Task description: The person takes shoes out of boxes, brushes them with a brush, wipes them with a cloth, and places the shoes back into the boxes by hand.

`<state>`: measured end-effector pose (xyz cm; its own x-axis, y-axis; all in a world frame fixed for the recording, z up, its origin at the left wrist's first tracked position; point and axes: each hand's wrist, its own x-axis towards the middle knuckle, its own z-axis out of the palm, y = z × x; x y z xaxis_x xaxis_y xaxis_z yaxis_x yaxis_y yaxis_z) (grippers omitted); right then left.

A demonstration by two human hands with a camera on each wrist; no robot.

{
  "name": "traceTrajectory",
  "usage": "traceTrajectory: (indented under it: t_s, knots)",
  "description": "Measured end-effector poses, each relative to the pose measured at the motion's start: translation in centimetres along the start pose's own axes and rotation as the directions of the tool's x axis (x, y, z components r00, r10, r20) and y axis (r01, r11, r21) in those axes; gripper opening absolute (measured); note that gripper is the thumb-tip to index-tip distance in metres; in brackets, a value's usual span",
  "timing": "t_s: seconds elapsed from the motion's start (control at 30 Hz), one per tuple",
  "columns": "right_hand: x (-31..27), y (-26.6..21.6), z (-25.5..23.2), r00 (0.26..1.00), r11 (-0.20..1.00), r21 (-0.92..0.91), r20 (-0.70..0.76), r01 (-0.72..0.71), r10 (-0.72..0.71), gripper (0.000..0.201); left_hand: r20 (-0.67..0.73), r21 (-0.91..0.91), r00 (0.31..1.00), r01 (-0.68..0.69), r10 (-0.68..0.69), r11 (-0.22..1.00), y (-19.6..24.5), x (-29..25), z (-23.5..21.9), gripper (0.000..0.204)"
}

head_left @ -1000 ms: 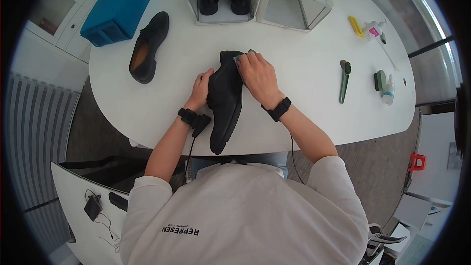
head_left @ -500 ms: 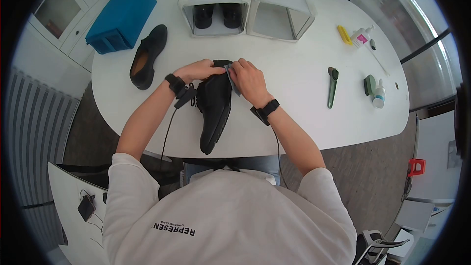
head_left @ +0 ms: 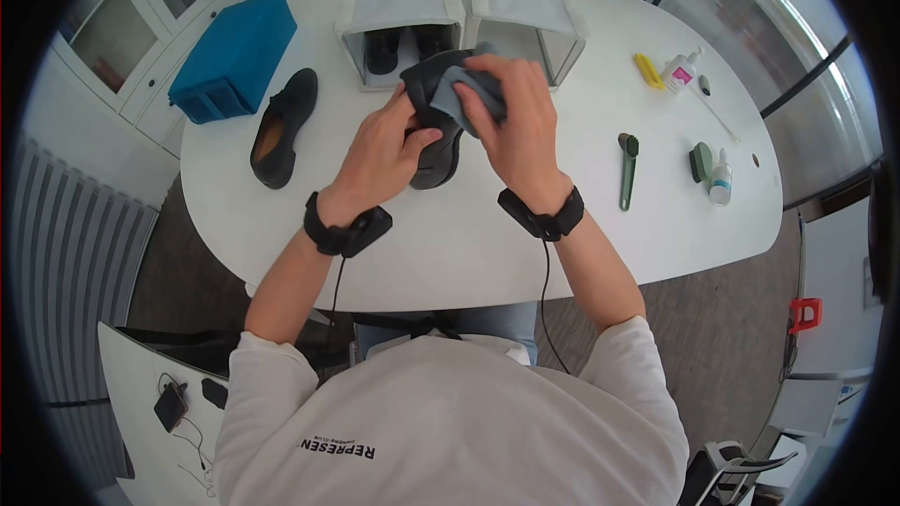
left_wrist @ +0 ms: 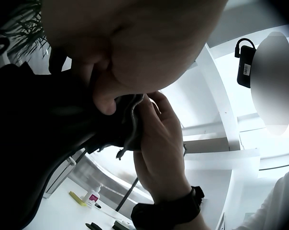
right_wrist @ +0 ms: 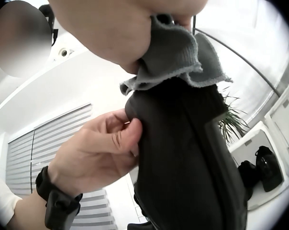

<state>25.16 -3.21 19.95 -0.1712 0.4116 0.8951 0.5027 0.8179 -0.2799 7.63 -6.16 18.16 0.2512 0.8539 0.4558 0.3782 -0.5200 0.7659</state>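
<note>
A black shoe (head_left: 438,161) is held up off the table, its heel end away from the body. My left hand (head_left: 377,152) grips its left side near the heel, with the thumb on the leather in the right wrist view, where the shoe (right_wrist: 183,153) fills the middle. In my right hand (head_left: 527,128) a grey-blue cloth (head_left: 457,94) is pinched and lies against the heel end. The cloth (right_wrist: 175,55) bunches over the shoe's end in the right wrist view. Another black shoe (head_left: 298,98) rests on the table at the left.
Two white boxes stand at the back, the left box (head_left: 401,2) with black shoes inside, the right box (head_left: 516,2) beside it. A teal box (head_left: 234,56) is at back left. At right lie a green brush (head_left: 627,173), a green block (head_left: 700,162), bottles (head_left: 720,183) and a yellow item (head_left: 647,71).
The shoe has been lifted and tipped, moving away from the body toward the white boxes. Both hands have moved with it, and the cloth now covers part of the heel end.
</note>
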Motion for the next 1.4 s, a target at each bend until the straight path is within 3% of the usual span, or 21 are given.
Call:
traceTrajectory:
  t_s: [0.13, 0.2, 0.23, 0.3, 0.4, 0.43, 0.57, 0.6, 0.63, 0.67, 0.73, 0.77, 0.83, 0.9, 0.93, 1.0, 1.13, 1.23, 1.3, 1.33, 1.4]
  knots:
    - [0.6, -0.6, 0.4, 0.983, 0.984, -0.051, 0.086, 0.168, -0.164, 0.024, -0.079, -0.032, 0.991, 0.104, -0.106, 0.994, 0.6, -1.1, 0.9, 0.031]
    - [1.0, -1.8, 0.3, 0.968, 0.974, -0.058, 0.137, 0.221, -0.211, 0.024, -0.13, 0.099, 0.991, 0.003, 0.01, 0.995, -0.3, -1.9, 1.6, 0.026]
    - [1.2, -2.6, 0.2, 0.948, 0.959, -0.064, 0.185, 0.275, -0.259, 0.025, -0.131, 0.098, 0.991, 0.008, 0.005, 0.995, -0.5, -2.5, 1.9, 0.026]
    - [1.4, -3.4, 0.3, 0.93, 0.955, -0.035, 0.24, 0.295, -0.279, 0.026, 0.017, 0.352, 0.996, 0.08, -0.092, 0.933, -0.4, -3.9, 2.3, 0.021]
    - [1.8, -3.3, 0.3, 0.887, 0.953, -0.032, 0.375, 0.302, -0.269, 0.022, -0.067, 0.222, 0.997, -0.034, 0.05, 0.974, 0.2, -4.5, 2.8, 0.02]
    - [2.3, -3.2, -0.2, 0.883, 0.97, 0.034, 0.407, 0.242, -0.235, 0.02, -0.144, 0.174, 0.982, -0.092, 0.118, 0.98, 0.0, -4.7, 3.0, 0.021]
    - [2.8, -2.2, -2.0, 0.891, 0.959, 0.283, 0.434, 0.006, -0.134, 0.014, -0.252, 0.087, 0.965, -0.052, 0.072, 0.995, -0.8, -5.6, 3.4, 0.02]
    - [2.9, -2.0, -2.5, 0.888, 0.959, 0.285, 0.439, 0.005, -0.135, 0.014, -0.252, -0.077, 0.968, -0.041, 0.021, 0.996, -1.8, -6.0, 3.4, 0.019]
    - [2.9, -1.8, -3.1, 0.854, 0.935, 0.32, 0.518, -0.152, -0.038, 0.014, -0.243, -0.239, 0.97, -0.031, -0.029, 0.97, -1.9, -6.0, 3.2, 0.017]
    - [2.8, -1.7, -3.5, 0.801, 0.89, 0.338, 0.597, -0.307, 0.05, 0.014, -0.244, -0.242, 0.969, -0.029, -0.032, 0.97, -1.8, -6.0, 3.3, 0.017]
    - [1.6, -1.6, -3.6, 0.786, 0.848, 0.383, 0.616, -0.366, 0.061, 0.015, -0.325, -0.58, 0.929, -0.05, -0.174, 0.813, -1.3, -5.9, 3.2, 0.016]
    - [0.8, -1.6, -3.5, 0.772, 0.802, 0.424, 0.632, -0.421, 0.071, 0.016, -0.327, -0.581, 0.928, -0.05, -0.177, 0.813, -1.9, -5.9, 3.1, 0.016]
    - [-1.0, -2.5, -2.7, 0.839, 0.831, 0.425, 0.538, -0.359, 0.087, 0.019, -0.436, -0.589, 0.893, -0.191, -0.109, 0.785, -3.6, -5.5, 2.7, 0.022]
    - [-2.2, -3.7, -2.0, 0.93, 0.905, 0.393, 0.368, -0.162, 0.006, 0.022, -0.493, -0.584, 0.854, -0.181, -0.169, 0.791, -3.6, -4.8, 2.5, 0.02]
    - [-2.6, -4.3, -2.0, 0.929, 0.904, 0.395, 0.371, -0.164, 0.006, 0.022, -0.488, -0.61, 0.856, -0.194, -0.171, 0.769, -4.0, -4.6, 2.3, 0.02]
    - [-2.9, -5.3, -1.8, 0.95, 0.908, 0.418, 0.274, 0.022, -0.15, 0.026, -0.466, -0.652, 0.86, -0.176, -0.207, 0.737, -4.4, -4.3, 2.0, 0.019]
    - [-2.6, -5.8, -0.9, 0.937, 0.867, 0.489, 0.246, 0.1, -0.247, 0.029, -0.4, -0.615, 0.905, -0.151, -0.142, 0.774, -5.0, -4.2, 1.4, 0.023]
    - [-1.2, -4.9, 0.0, 0.906, 0.856, 0.5, 0.288, 0.133, -0.31, 0.029, -0.34, -0.69, 0.923, -0.115, -0.18, 0.715, -4.9, -4.2, 1.1, 0.031]
    - [-0.1, -4.1, 1.0, 0.912, 0.841, 0.526, 0.275, 0.123, -0.305, 0.028, -0.154, -0.924, 0.864, 0.046, -0.479, 0.38, -4.1, -4.2, 1.3, 0.046]
    - [0.3, -3.9, 1.2, 0.909, 0.843, 0.534, 0.316, 0.065, -0.271, 0.025, -0.101, -0.963, 0.884, 0.028, -0.456, 0.268, -4.0, -4.0, 1.1, 0.054]
    - [1.0, -3.8, 1.8, 0.903, 0.833, 0.553, 0.355, 0.007, -0.243, 0.024, -0.074, -0.971, 0.899, 0.033, -0.432, 0.235, -4.5, -3.9, 0.5, 0.055]
